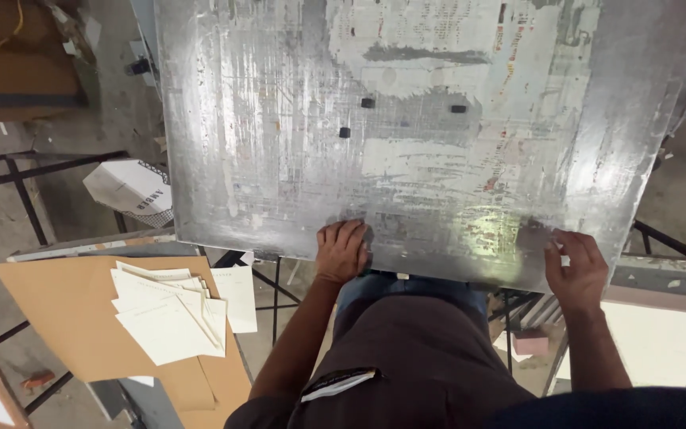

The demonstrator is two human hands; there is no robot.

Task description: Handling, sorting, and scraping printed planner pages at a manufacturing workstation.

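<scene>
1. Down low, white papers lie in a messy pile on a brown board.
2. The left hand curls its fingers over the near edge of a big shiny metal sheet and holds it.
3. The right hand grips the same edge, farther along.
4. Three small black blocks sit far up on the sheet.
</scene>
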